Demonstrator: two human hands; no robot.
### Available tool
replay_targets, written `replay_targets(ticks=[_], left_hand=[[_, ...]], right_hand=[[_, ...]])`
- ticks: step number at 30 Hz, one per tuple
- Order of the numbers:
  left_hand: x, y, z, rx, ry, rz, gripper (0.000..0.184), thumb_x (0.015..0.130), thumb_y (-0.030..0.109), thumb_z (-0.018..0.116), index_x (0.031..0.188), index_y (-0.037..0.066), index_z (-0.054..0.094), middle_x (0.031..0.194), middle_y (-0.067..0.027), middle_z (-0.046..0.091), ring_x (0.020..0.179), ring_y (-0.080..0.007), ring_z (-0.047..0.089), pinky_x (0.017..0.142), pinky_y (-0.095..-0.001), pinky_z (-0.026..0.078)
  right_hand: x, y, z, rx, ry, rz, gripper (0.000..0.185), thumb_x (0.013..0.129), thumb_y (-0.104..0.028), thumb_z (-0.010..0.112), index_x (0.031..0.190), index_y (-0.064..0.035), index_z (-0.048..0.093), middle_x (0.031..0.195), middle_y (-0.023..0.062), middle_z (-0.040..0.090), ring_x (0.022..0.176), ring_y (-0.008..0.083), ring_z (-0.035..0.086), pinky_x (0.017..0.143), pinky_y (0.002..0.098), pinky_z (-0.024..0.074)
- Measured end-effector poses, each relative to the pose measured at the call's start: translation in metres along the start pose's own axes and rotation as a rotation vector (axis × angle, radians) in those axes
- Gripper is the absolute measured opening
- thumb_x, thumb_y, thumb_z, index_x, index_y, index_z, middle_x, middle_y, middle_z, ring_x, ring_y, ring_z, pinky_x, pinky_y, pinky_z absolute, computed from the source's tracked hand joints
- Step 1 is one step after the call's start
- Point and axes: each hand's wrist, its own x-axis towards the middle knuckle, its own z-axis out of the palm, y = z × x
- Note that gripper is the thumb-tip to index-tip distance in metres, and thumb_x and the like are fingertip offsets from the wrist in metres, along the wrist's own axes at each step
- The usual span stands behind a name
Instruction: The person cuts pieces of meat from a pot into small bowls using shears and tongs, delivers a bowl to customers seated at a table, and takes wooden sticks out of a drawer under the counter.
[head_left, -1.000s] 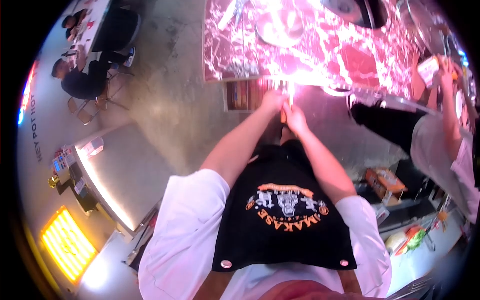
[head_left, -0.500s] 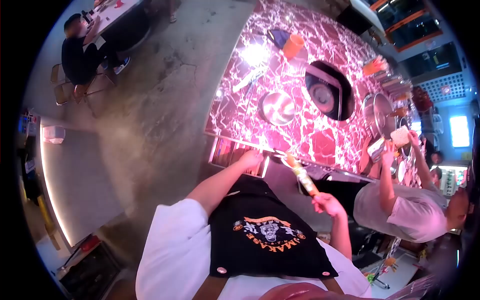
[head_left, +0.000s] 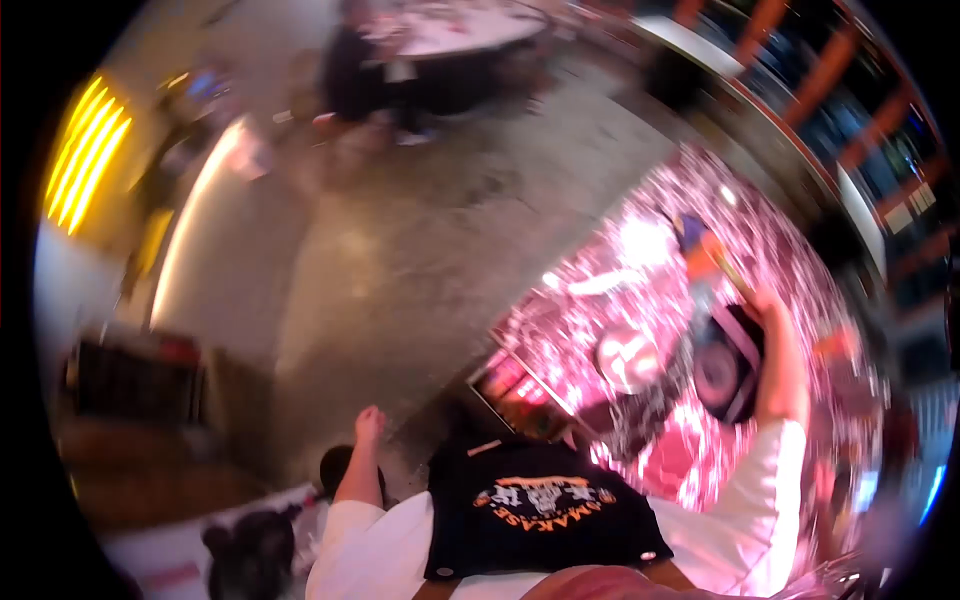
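My right hand (head_left: 764, 306) reaches over the far part of the pink marbled table (head_left: 680, 460), its fingers closed on a long yellowish stick-like thing (head_left: 735, 278). The far end of that thing meets an orange cup (head_left: 704, 256); blur hides whether it is inside or only touching. My left hand (head_left: 370, 424) hangs at my left, away from the table, over the floor. Motion smears its fingers. In front of my apron a drawer (head_left: 525, 392) stands pulled out from the table, with reddish contents.
A shiny metal bowl (head_left: 627, 360) sits on the table, left of a dark inset burner (head_left: 722, 370). A dark blue item (head_left: 687, 232) lies beside the cup. Across the concrete floor (head_left: 430, 230) stands a white-topped table (head_left: 460, 32).
My right hand has gone from near my waist out over the table with the long thing. My left hand has left the drawer and swung left. The view has turned left.
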Motion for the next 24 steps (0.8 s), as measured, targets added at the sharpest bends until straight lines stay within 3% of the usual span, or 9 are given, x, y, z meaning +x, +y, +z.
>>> replay_targets(ticks=[1, 3, 5, 9, 11, 12, 14, 17, 24], left_hand=[[-0.025, -0.032, -0.027, -0.020, 0.060, 0.036, 0.019, 0.090, 0.030, 0.057, 0.095, 0.013, 0.061, 0.072, -0.0007, 0.060, 0.059, -0.0121, 0.055, 0.049, -0.0264, 0.043], [-0.094, -0.091, -0.050, -0.060, 0.315, -0.089, 0.021, 0.083, 0.019, 0.055, 0.063, 0.016, 0.052, 0.064, -0.0024, 0.056, 0.053, -0.0144, 0.051, 0.044, -0.0301, 0.041], [-0.164, -0.155, -0.054, -0.037, 0.336, -0.217, 0.020, 0.083, 0.018, 0.055, 0.064, 0.014, 0.059, 0.067, -0.0058, 0.059, 0.059, -0.0173, 0.057, 0.050, -0.0332, 0.046], [-0.286, -0.231, -0.004, 0.006, 0.261, -0.427, 0.019, 0.083, 0.017, 0.053, 0.065, 0.013, 0.058, 0.066, -0.0066, 0.059, 0.057, -0.0177, 0.057, 0.049, -0.0330, 0.045], [-0.331, -0.266, 0.022, 0.045, 0.183, -0.493, 0.019, 0.083, 0.017, 0.052, 0.066, 0.012, 0.058, 0.066, -0.0070, 0.058, 0.056, -0.0179, 0.057, 0.048, -0.0330, 0.045], [-0.354, -0.282, 0.032, 0.047, 0.166, -0.532, 0.019, 0.083, 0.017, 0.051, 0.066, 0.011, 0.058, 0.066, -0.0071, 0.058, 0.056, -0.0180, 0.057, 0.048, -0.0329, 0.045], [-0.373, -0.290, 0.054, -0.003, 0.163, -0.585, 0.019, 0.083, 0.016, 0.050, 0.067, 0.010, 0.057, 0.066, -0.0075, 0.058, 0.055, -0.0182, 0.057, 0.047, -0.0329, 0.044], [-0.359, -0.274, 0.057, -0.183, 0.250, -0.615, 0.019, 0.084, 0.016, 0.048, 0.068, 0.009, 0.057, 0.065, -0.0081, 0.058, 0.054, -0.0185, 0.057, 0.046, -0.0328, 0.044], [-0.240, -0.127, 0.083, -0.004, 0.337, -0.136, 0.023, 0.089, 0.019, 0.056, 0.105, 0.005, 0.064, 0.075, -0.0040, 0.062, 0.060, -0.0109, 0.055, 0.052, -0.0256, 0.043]], right_hand=[[-0.007, -0.030, -0.029, -0.192, -0.102, -0.002, 0.056, 0.076, -0.057, 0.068, 0.067, -0.0016, 0.060, 0.052, 0.0083, 0.052, 0.038, 0.0135, 0.042, 0.034, 0.0332, 0.0295], [0.036, -0.044, -0.056, -0.239, -0.274, 0.064, 0.051, 0.079, -0.047, 0.071, 0.062, -0.0005, 0.061, 0.048, 0.0077, 0.052, 0.036, 0.0151, 0.044, 0.033, 0.0327, 0.0296], [0.078, -0.046, -0.067, -0.218, -0.338, -0.007, 0.041, 0.079, -0.037, 0.073, 0.060, -0.0015, 0.064, 0.050, 0.0095, 0.058, 0.035, 0.0157, 0.046, 0.035, 0.0328, 0.0326], [0.281, 0.012, -0.020, -0.933, 0.268, -0.644, 0.033, 0.074, -0.043, 0.066, 0.078, -0.0110, 0.072, 0.074, 0.0115, 0.068, 0.066, 0.0218, 0.064, 0.063, 0.0375, 0.0510], [0.260, -0.010, -0.019, -0.789, 0.232, -0.631, 0.037, 0.077, -0.044, 0.059, 0.089, -0.0105, 0.071, 0.087, 0.0141, 0.068, 0.078, 0.0317, 0.064, 0.071, 0.0423, 0.0483], [0.194, -0.033, -0.019, -0.077, 0.215, -0.364, 0.052, 0.081, -0.051, 0.054, 0.091, -0.0024, 0.070, 0.094, 0.0210, 0.067, 0.090, 0.0365, 0.064, 0.083, 0.0415, 0.0483], [0.132, -0.059, 0.011, 0.034, 0.494, -0.359, 0.066, 0.078, -0.061, 0.056, 0.100, -0.0001, 0.069, 0.105, 0.0224, 0.066, 0.102, 0.0358, 0.061, 0.092, 0.0396, 0.0445], [0.163, -0.043, 0.067, -0.068, 0.369, -0.284, 0.093, 0.075, -0.069, 0.054, 0.118, 0.0131, 0.055, 0.127, 0.0273, 0.053, 0.120, 0.0354, 0.050, 0.102, 0.0370, 0.0375], [0.125, -0.045, 0.081, 0.666, 0.102, -0.067, 0.036, 0.083, -0.031, 0.064, 0.099, 0.0008, 0.061, 0.096, 0.0121, 0.060, 0.075, 0.0200, 0.062, 0.055, 0.0304, 0.0513]])
